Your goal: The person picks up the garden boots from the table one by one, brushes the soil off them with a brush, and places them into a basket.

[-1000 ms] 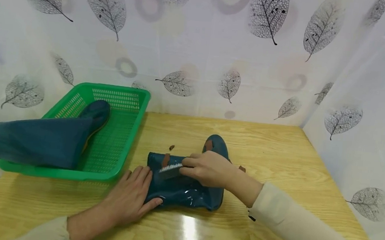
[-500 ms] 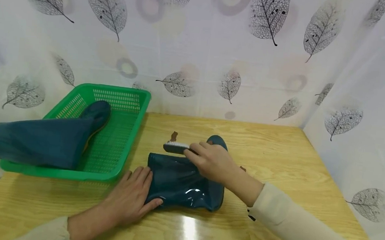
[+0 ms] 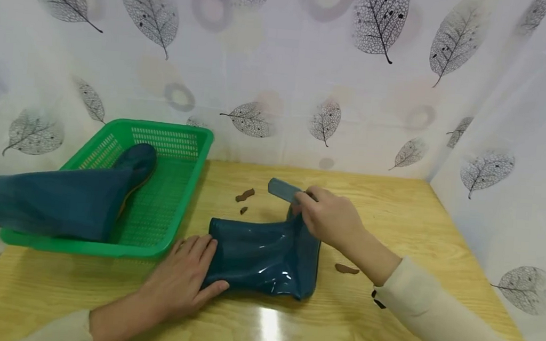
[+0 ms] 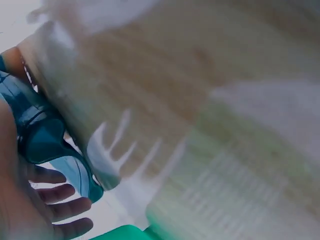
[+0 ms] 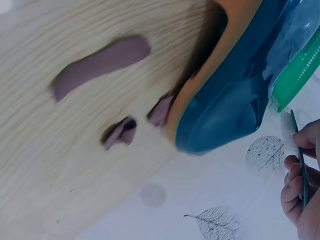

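Note:
A dark blue rain boot (image 3: 256,255) lies on its side on the table, its tan sole showing in the right wrist view. My left hand (image 3: 183,276) rests on the open end of its shaft, fingers straight. Over the boot's foot, my right hand (image 3: 334,218) grips a scrub brush (image 3: 283,190) with white bristles, also seen at the edge of the right wrist view as a brush (image 5: 302,160). A brown patch (image 3: 295,209) on the foot is partly hidden by that hand. Brown scraps (image 3: 245,195) lie beyond the shaft, and a brown strip (image 3: 347,269) lies right of the boot.
On the left stands a green plastic basket (image 3: 166,205). A second blue boot (image 3: 59,199) lies across it, its shaft hanging over the near left rim. Behind the wooden table (image 3: 395,201) hangs a white leaf-print curtain (image 3: 290,75).
The brush went from the boot's shaft past its far edge, then right to over the foot. A brown strip that was on the shaft now lies on the table. The left hand stayed put.

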Action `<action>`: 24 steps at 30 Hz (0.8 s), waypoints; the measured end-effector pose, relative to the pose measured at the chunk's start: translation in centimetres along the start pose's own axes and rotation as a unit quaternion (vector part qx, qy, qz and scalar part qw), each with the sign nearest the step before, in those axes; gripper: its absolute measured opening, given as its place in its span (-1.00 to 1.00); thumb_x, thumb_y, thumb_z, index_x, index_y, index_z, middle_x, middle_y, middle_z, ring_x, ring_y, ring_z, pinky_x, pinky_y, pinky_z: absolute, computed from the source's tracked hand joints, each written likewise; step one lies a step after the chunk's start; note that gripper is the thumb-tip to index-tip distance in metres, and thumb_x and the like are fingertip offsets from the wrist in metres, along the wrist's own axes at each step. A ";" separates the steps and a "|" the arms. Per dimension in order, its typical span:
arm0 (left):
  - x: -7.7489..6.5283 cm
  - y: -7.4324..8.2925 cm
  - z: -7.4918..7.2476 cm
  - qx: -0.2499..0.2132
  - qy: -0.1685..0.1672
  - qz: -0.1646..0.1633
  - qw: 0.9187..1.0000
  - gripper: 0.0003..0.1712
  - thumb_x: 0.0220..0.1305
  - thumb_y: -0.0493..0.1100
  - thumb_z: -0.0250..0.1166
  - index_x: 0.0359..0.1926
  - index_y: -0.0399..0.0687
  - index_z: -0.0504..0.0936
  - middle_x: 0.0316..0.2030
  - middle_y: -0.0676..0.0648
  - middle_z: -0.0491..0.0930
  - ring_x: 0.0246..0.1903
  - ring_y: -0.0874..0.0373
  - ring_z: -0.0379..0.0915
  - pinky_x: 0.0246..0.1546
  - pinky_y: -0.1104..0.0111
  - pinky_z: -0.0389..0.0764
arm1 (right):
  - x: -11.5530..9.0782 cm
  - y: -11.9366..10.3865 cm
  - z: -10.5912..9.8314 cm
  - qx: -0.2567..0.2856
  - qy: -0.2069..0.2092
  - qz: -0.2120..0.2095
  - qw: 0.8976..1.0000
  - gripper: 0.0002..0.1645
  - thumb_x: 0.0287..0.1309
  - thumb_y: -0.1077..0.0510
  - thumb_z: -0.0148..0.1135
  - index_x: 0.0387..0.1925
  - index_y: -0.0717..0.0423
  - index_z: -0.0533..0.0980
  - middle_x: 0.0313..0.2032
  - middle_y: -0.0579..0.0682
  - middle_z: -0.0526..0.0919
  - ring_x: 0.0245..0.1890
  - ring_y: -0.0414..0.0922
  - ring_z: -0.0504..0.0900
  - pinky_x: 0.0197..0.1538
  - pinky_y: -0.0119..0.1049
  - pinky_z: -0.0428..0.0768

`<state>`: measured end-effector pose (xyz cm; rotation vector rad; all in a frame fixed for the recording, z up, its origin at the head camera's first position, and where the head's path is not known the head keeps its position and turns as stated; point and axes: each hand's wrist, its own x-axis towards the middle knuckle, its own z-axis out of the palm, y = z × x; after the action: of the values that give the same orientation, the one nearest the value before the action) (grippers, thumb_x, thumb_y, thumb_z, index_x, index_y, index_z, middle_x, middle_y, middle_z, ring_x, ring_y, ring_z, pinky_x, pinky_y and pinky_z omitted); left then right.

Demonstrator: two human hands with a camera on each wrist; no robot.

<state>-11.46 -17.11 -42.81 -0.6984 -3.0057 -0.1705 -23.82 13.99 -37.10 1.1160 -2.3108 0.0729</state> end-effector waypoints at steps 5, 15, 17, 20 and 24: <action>-0.2 0.1 -0.7 -0.097 -0.002 -0.056 0.994 -0.17 0.49 0.30 -0.03 0.37 -0.35 0.36 0.31 -0.35 0.33 0.32 -0.25 0.27 0.26 -0.08 0.39 | -1.3 1.1 -0.5 -0.008 -0.015 0.018 1.000 -0.74 0.19 0.18 0.28 -0.06 0.08 0.62 -0.29 0.08 0.64 -0.62 -0.17 0.54 -0.72 -0.39 0.34; 0.6 -0.2 -0.1 -0.172 -0.027 -0.089 0.981 -0.23 0.54 0.08 0.02 0.42 -0.51 0.17 0.33 -0.46 0.26 0.34 -0.36 0.15 0.31 -0.17 0.26 | -4.7 2.4 -0.2 -0.013 -0.009 0.024 1.000 -0.73 0.10 0.21 0.38 -0.12 0.09 0.58 -0.36 0.12 0.61 -0.74 -0.19 0.43 -0.75 -0.40 0.26; 0.8 -0.3 0.0 -0.180 -0.036 -0.083 0.979 -0.22 0.53 0.05 0.04 0.44 -0.50 0.12 0.37 -0.46 0.23 0.37 -0.39 0.11 0.32 -0.19 0.22 | -5.4 2.5 0.0 -0.017 -0.017 0.019 1.000 -0.72 0.08 0.22 0.40 -0.14 0.10 0.59 -0.37 0.13 0.61 -0.76 -0.20 0.41 -0.75 -0.44 0.23; 1.0 -0.4 0.1 -0.187 -0.042 -0.075 0.979 -0.20 0.50 0.02 0.08 0.46 -0.48 0.09 0.40 -0.46 0.19 0.39 -0.41 0.07 0.32 -0.24 0.18 | -6.1 2.6 0.2 -0.017 -0.015 0.018 1.000 -0.73 0.08 0.23 0.40 -0.14 0.12 0.60 -0.39 0.14 0.61 -0.77 -0.20 0.41 -0.75 -0.45 0.22; 1.4 -0.3 0.0 -0.207 -0.044 -0.083 0.974 -0.17 0.46 0.00 0.13 0.48 -0.45 0.07 0.41 -0.44 0.17 0.39 -0.40 0.05 0.31 -0.26 0.15 | -6.3 2.7 0.2 -0.020 -0.002 0.017 1.000 -0.77 0.11 0.23 0.38 -0.17 0.14 0.59 -0.40 0.15 0.60 -0.79 -0.20 0.39 -0.76 -0.43 0.24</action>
<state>-12.81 -16.80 -42.77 -0.4841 -3.1404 -0.8134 -22.86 20.10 -39.99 1.0576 -2.3246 0.0369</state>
